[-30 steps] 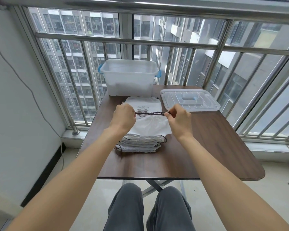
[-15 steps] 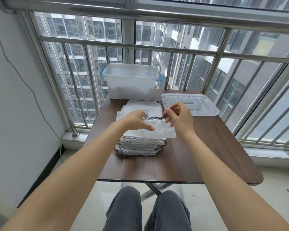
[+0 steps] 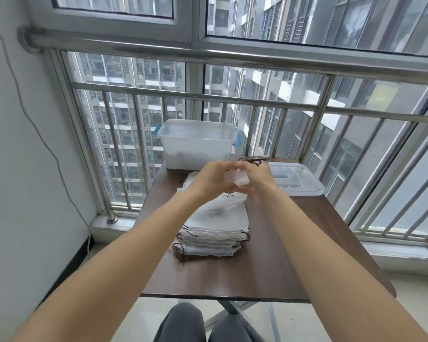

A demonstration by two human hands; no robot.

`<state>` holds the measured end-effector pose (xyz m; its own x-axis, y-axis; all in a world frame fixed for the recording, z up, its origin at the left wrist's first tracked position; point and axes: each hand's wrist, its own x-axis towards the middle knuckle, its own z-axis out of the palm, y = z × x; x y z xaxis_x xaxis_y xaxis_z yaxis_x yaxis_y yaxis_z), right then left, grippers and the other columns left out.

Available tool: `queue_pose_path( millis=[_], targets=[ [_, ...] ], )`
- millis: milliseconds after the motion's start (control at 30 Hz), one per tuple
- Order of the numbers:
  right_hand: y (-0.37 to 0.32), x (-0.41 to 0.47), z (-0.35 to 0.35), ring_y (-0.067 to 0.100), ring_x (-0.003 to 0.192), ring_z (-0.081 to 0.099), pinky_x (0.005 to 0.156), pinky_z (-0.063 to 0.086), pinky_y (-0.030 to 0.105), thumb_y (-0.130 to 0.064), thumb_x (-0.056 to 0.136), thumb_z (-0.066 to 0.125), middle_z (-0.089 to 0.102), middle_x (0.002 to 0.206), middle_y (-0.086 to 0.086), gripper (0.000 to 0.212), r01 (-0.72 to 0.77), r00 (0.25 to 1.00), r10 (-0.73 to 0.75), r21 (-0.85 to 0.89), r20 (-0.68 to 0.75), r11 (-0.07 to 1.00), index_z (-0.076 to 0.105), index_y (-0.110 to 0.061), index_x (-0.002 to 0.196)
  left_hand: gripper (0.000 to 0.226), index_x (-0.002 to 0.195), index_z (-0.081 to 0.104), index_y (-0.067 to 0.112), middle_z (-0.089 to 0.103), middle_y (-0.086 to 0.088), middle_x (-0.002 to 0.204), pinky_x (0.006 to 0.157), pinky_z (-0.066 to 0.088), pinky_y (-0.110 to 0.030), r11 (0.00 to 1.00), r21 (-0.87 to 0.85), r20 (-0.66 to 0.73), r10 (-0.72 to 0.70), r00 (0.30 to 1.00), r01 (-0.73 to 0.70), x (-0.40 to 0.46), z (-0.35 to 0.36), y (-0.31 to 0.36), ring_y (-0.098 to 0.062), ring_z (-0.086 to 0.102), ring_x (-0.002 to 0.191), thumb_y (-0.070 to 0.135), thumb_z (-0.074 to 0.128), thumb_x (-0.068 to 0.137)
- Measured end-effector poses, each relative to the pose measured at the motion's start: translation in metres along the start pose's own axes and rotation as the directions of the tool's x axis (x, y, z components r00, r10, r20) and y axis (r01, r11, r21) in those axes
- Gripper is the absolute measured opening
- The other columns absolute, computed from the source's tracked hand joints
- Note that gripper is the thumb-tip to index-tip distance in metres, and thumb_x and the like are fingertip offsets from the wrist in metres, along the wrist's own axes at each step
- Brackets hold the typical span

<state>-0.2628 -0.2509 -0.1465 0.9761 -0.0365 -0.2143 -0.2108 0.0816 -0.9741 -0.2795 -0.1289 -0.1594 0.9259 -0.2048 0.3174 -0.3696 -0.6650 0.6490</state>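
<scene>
Head view. A: What's hard to make out?
B: Small white cloth drawstring bag (image 3: 237,177), bunched and blurred between left hand (image 3: 214,180) and right hand (image 3: 258,180). Both curl round it, above the far end of the stack of white cloth bags (image 3: 215,225). Its dark cord (image 3: 253,161) pokes out far-right.
A: Counts?
B: One stack, layers uncountable; one clear plastic tub (image 3: 198,146), one clear lid (image 3: 299,181), one brown table (image 3: 269,255).

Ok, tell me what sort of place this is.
Probably an enclosed high-rise apartment balcony: a steel railing runs before the windows, apartment towers stand outside, and a small table carries a stack of cloth bags and a plastic box.
</scene>
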Motion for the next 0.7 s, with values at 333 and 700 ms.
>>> queue_pose_path(
  millis=[333,700],
  targets=[
    [-0.048,0.023,0.016,0.034,0.093,0.059,0.061,0.060,0.038,-0.010,0.088,0.051,0.051,0.115,0.020,0.014,0.045,0.995,-0.069,0.304,0.070,0.952,0.051,-0.004,0.100,0.018,0.099,0.062,0.014,0.063,-0.010,0.101,0.080,0.042,-0.034,0.878,0.256,-0.117,-0.386,0.915,0.404,0.022,-0.030,-0.061,-0.030,0.058,0.104,0.022,0.061,0.083],
    [-0.064,0.104,0.033,0.024,0.059,0.064,0.051,0.058,0.030,-0.011,0.092,0.052,0.048,0.127,0.020,0.036,0.056,0.998,-0.051,0.357,-0.023,0.932,0.038,-0.007,0.124,0.037,0.128,0.055,0.003,0.062,-0.020,0.121,0.092,0.048,-0.030,0.914,-0.203,-0.471,-0.405,0.784,0.351,0.112,-0.086,-0.072,-0.028,0.065,0.101,-0.006,0.045,0.093]
  ],
)
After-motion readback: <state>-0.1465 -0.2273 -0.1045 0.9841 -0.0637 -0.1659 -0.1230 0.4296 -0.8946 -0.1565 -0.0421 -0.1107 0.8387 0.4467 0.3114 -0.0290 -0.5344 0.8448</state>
